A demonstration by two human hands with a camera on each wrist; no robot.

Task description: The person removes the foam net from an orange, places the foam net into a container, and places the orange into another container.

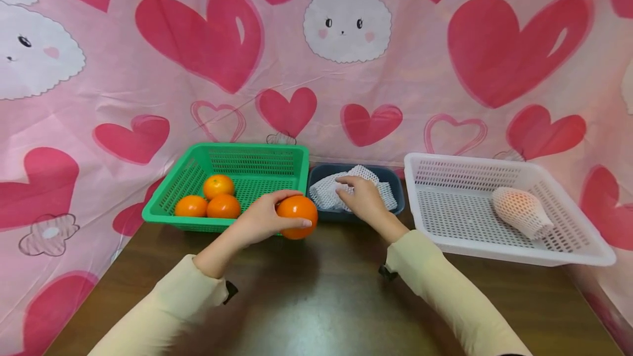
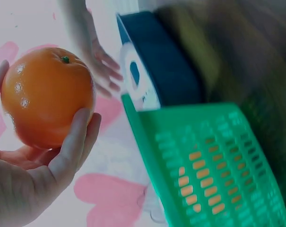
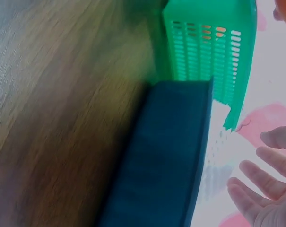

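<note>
An orange with a small green stem end is gripped between the fingers and thumb of my left hand, near the right front corner of the green basket. In the left wrist view the orange is held clear of the basket. My right hand hovers over the small dark blue bin, its fingers spread and loosely bent. White foam net sleeves lie in that bin below the hand. The right wrist view shows the right hand holding nothing.
Three oranges sit in the green basket's left part. At the right, a white basket holds one fruit in a foam net. All three containers stand along the back of the brown wooden table, before a pink heart-patterned cloth.
</note>
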